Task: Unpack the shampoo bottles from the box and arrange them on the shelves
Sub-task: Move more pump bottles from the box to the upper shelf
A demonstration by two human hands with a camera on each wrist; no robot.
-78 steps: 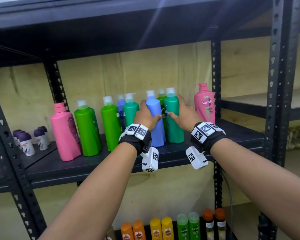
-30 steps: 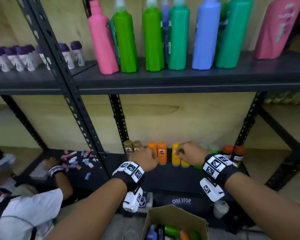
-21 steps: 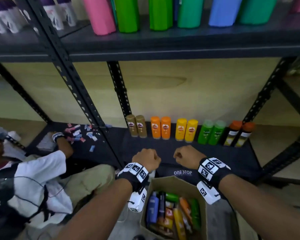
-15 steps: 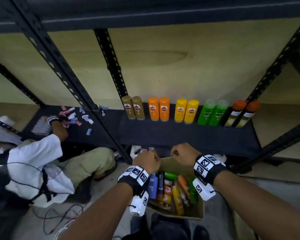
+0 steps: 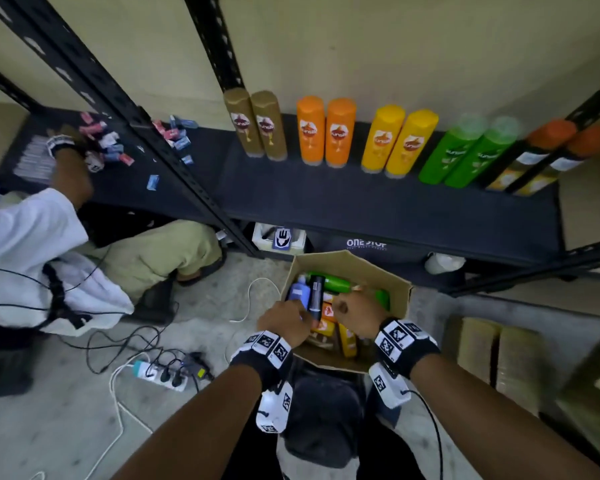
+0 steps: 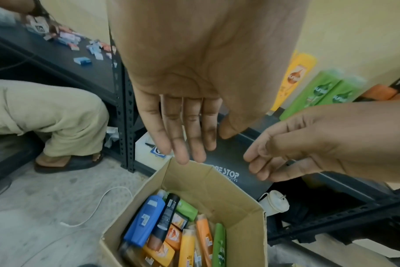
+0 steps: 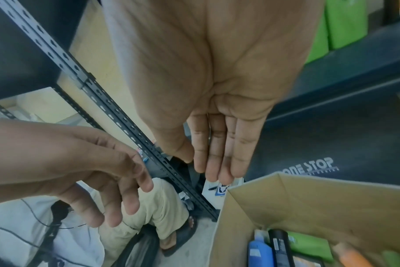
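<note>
An open cardboard box [image 5: 354, 263] stands on the floor below the bottom shelf [image 5: 361, 202]. Several shampoo bottles lie in it, among them a blue bottle [image 5: 298, 292], a black one [image 5: 316, 296] and a green one [image 5: 333, 282]. My left hand [image 5: 284, 322] and right hand [image 5: 355, 313] hover side by side just above the bottles. In the left wrist view the left hand [image 6: 185, 137] has straight fingers and holds nothing above the box [image 6: 217, 182]. In the right wrist view the right hand [image 7: 217, 153] is likewise empty. Pairs of brown, orange, yellow and green bottles [image 5: 326, 133] line the shelf's back.
Another person [image 5: 32, 254] sits on the floor at the left, one hand among small packets [image 5: 111, 147] on the neighbouring shelf. A power strip [image 5: 160, 375] with cables lies on the floor at left. Cartons [image 5: 482, 351] stand at right. A black "ONE STOP" bag [image 5: 368, 244] sits under the shelf.
My hands left the big bottles on the upper shelf and dropped past the bottom shelf to just above the box. My view tilted down with them.
</note>
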